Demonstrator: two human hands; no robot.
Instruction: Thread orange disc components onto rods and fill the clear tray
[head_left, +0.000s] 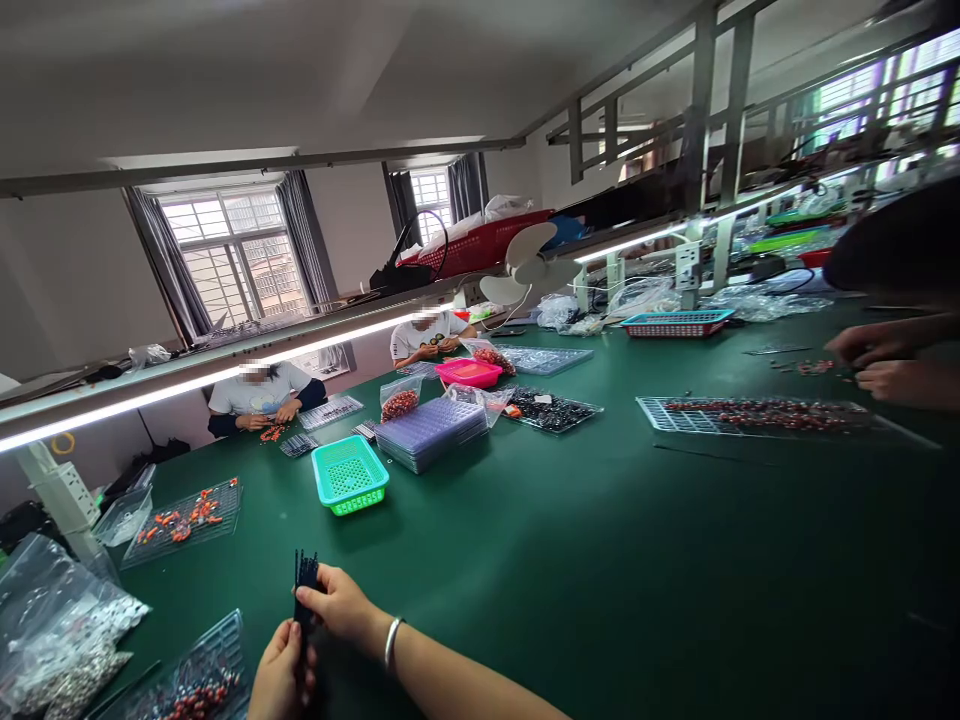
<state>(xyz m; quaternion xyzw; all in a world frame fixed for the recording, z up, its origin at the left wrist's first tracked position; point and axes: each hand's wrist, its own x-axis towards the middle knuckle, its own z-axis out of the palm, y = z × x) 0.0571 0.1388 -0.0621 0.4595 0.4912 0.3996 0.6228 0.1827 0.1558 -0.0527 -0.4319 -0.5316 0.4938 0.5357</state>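
A bundle of thin black strips [306, 572] stands upright between my hands, its uneven tips pointing up. My left hand [279, 668] is closed around the lower part. My right hand [339, 604], with a silver bangle at its wrist, pinches the bundle higher up, thumb in front. The exact kind of strip cannot be made out. Left of my hands, near the front edge, lies a clear compartment tray [225, 640] with small red and dark parts in it. Beyond them stands a green plastic basket [349, 470].
At left are a tray of orange parts [184, 520] and plastic bags of small pieces [60, 620]. Stacked purple trays [431, 430], a tray of black parts [551, 408] and a long tray [757, 415] stand farther off. Co-workers' hands [900, 355] work at right and across the table.
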